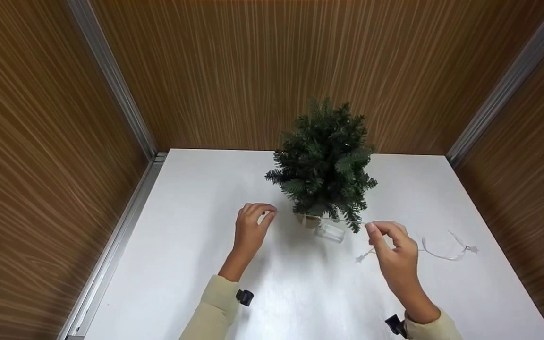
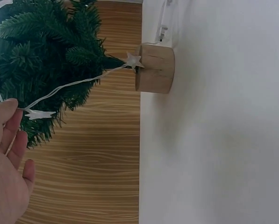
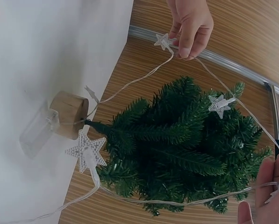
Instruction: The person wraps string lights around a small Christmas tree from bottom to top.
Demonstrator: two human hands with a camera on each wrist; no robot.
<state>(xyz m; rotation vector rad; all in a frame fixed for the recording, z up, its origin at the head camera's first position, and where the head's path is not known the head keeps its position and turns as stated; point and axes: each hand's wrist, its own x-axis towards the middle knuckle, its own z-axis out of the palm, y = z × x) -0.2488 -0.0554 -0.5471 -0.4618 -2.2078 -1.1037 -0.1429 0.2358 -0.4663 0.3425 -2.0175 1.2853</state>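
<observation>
A small artificial Christmas tree (image 1: 321, 160) stands on a round wooden base (image 2: 157, 70). In front of it, my left hand (image 1: 250, 229) pinches the thin wire of a star string light (image 3: 218, 106) between thumb and fingertips. My right hand (image 1: 398, 257) pinches the same wire on the other side, and a stretch of it spans between both hands before the lower branches. One star (image 2: 133, 60) hangs by the base in the left wrist view. A larger star (image 3: 87, 151) shows close up in the right wrist view. The right fingers are partly cut off there.
A clear box (image 1: 331, 233) lies on the white table (image 1: 182, 189) beside the wooden base. The loose end of the string light trails right, with a star (image 1: 472, 249) near its tip. Wood-grain panels (image 1: 229, 71) with metal edge strips enclose the table.
</observation>
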